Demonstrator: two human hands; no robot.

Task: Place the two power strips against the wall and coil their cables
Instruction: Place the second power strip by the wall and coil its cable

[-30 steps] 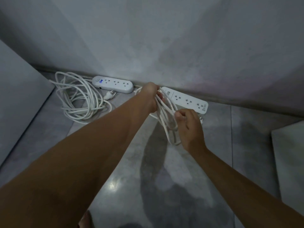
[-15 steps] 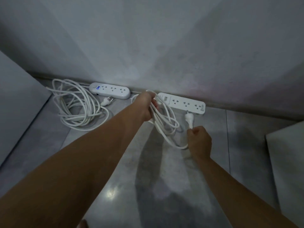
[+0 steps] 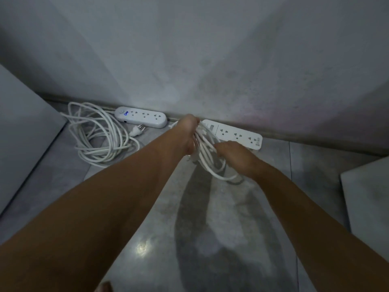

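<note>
Your left hand (image 3: 189, 133) and right hand (image 3: 233, 157) both grip the looped white cable (image 3: 207, 163); the power strip (image 3: 235, 133) lettering is unreadable.

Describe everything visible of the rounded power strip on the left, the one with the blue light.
The rounded power strip is a white, pill-shaped bar that looks like smooth plastic. It lies flat on the grey floor, its long back edge along the base of the wall. Three sockets face up; at its left end sit a round button and a lit blue display. A white plug lies just in front of it, and its loose cable coil rests to the left. Neither hand touches it.
</note>
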